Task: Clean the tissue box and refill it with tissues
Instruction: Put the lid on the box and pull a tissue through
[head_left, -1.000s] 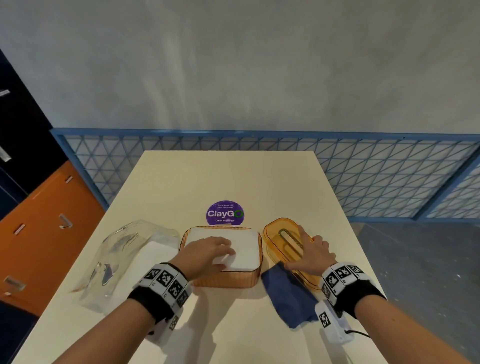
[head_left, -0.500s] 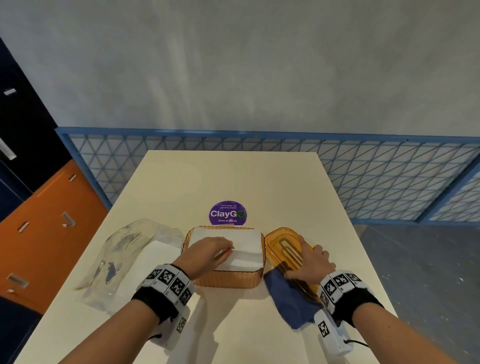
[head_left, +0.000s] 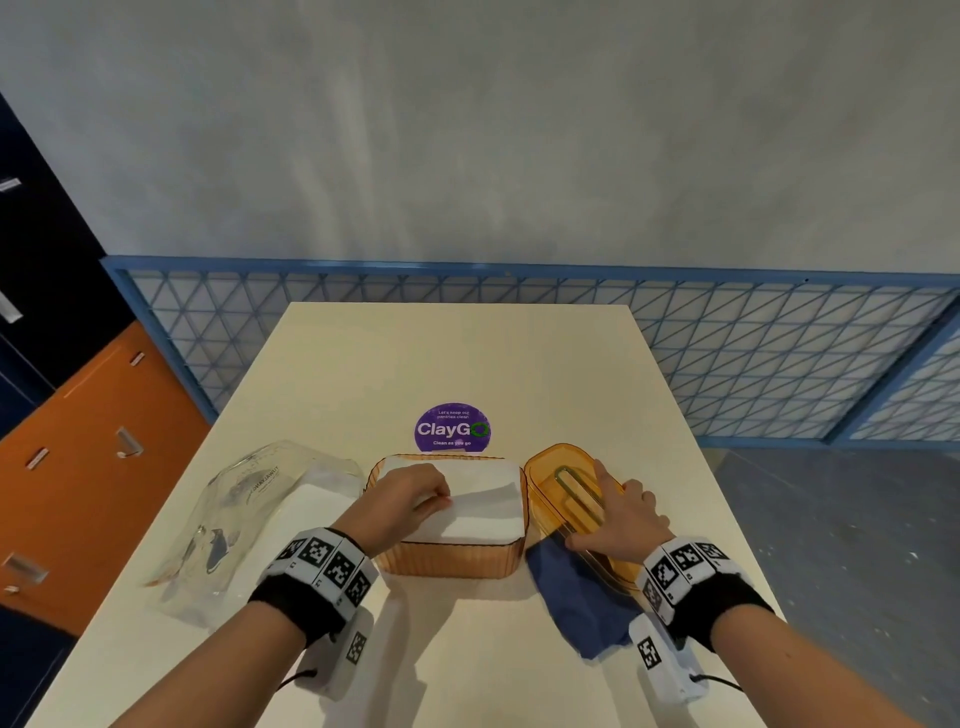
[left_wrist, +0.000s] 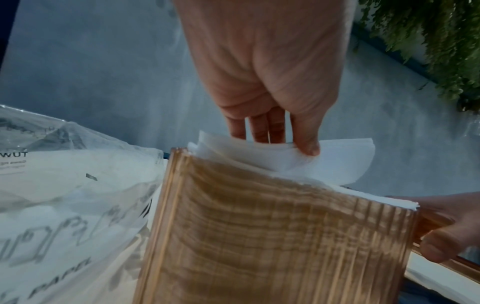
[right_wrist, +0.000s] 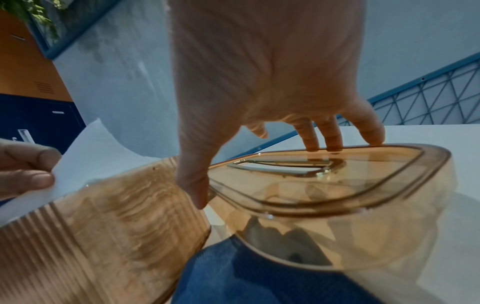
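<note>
An orange ribbed tissue box (head_left: 447, 561) stands at the table's near middle, filled with white tissues (head_left: 488, 514). My left hand (head_left: 439, 499) lies over it and pinches the top sheet, whose edge is lifted off the stack; in the left wrist view the thumb and fingers (left_wrist: 306, 144) hold that tissue (left_wrist: 285, 164) above the box (left_wrist: 272, 236). The box's orange slotted lid (head_left: 561, 478) lies just right of it. My right hand (head_left: 597, 512) grips the lid (right_wrist: 337, 185), thumb at its near left edge, fingers on top. A blue cloth (head_left: 576, 597) lies partly under the lid.
An empty clear plastic tissue wrapper (head_left: 234, 519) lies left of the box. A purple ClayGo sticker (head_left: 452, 428) marks the table behind it. The table's right edge runs close to the lid. A blue mesh railing (head_left: 779, 353) and orange cabinets (head_left: 78, 467) surround the table.
My left hand went from lying flat on the tissues to pinching the top sheet and lifting its edge. My right hand stays on the lid.
</note>
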